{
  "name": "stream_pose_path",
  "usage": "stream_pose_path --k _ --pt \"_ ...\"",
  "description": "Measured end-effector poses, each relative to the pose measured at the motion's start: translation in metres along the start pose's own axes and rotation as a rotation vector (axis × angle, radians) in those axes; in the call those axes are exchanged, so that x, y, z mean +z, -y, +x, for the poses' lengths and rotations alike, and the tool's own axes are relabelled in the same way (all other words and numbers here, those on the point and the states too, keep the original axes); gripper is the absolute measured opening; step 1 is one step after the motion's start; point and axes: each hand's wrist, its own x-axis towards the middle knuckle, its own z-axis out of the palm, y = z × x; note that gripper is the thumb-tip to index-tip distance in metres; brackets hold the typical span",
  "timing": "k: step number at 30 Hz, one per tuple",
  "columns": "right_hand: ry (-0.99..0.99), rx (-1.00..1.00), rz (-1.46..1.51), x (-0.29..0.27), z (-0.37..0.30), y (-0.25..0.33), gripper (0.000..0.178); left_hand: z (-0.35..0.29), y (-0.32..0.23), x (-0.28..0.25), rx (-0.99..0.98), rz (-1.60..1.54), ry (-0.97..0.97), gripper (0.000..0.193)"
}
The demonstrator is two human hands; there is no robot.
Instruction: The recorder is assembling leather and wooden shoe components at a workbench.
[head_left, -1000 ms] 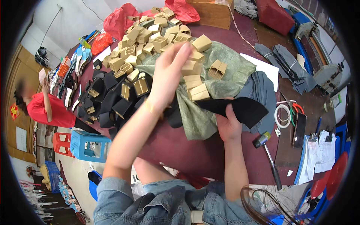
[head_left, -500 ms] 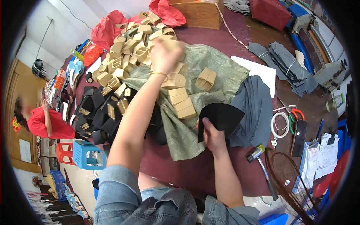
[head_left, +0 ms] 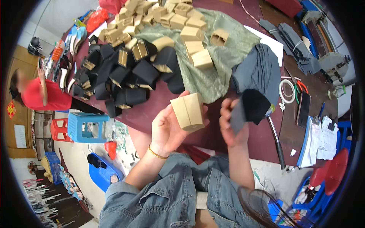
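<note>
Near the front of the table, my left hand (head_left: 162, 127) is closed around a tan block (head_left: 187, 111) with a seam down its face and a rounded lower edge. To its right, my right hand (head_left: 236, 131) grips a curved fabric piece (head_left: 256, 105), black on one face and grey on the other. Block and fabric are held apart. Several similar tan hollow blocks (head_left: 176, 21) lie heaped at the back on a green woven sheet (head_left: 213, 81). At the left sits a pile of black-covered blocks (head_left: 127, 78). A fanned stack of grey fabric pieces (head_left: 258, 68) lies beyond my right hand.
A hammer (head_left: 275, 142) lies at the right, with a white tape roll (head_left: 287, 91), orange-handled scissors (head_left: 302, 87) and a phone (head_left: 303, 109) past it. Clipped papers (head_left: 317, 140) rest at the right edge. A person in red (head_left: 49, 93) and a blue stool (head_left: 87, 127) are at the left.
My left hand has come back from the heap toward me, bringing a tan block. My right hand has shifted right and tilted the fabric, showing its grey face. The view has moved.
</note>
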Motion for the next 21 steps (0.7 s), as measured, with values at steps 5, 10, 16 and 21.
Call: stream_pose_path --k 5,10,16,21 --pt "-0.365 -0.041 -0.583 0.047 -0.041 -0.028 0.025 -0.012 0.031 -0.013 0.06 0.34 -0.163 0.058" --pt "-0.477 -0.101 -0.887 0.062 -0.053 -0.037 0.024 -0.02 0.034 -0.01 0.126 0.275 -0.258 0.069" --pt "-0.37 -0.223 -0.956 0.063 -0.053 -0.046 0.022 -0.028 0.034 -0.012 0.154 0.251 -0.272 0.07" --pt "-0.359 -0.214 -0.967 0.067 -0.05 -0.051 0.019 -0.033 0.029 -0.012 0.151 0.233 -0.276 0.07"
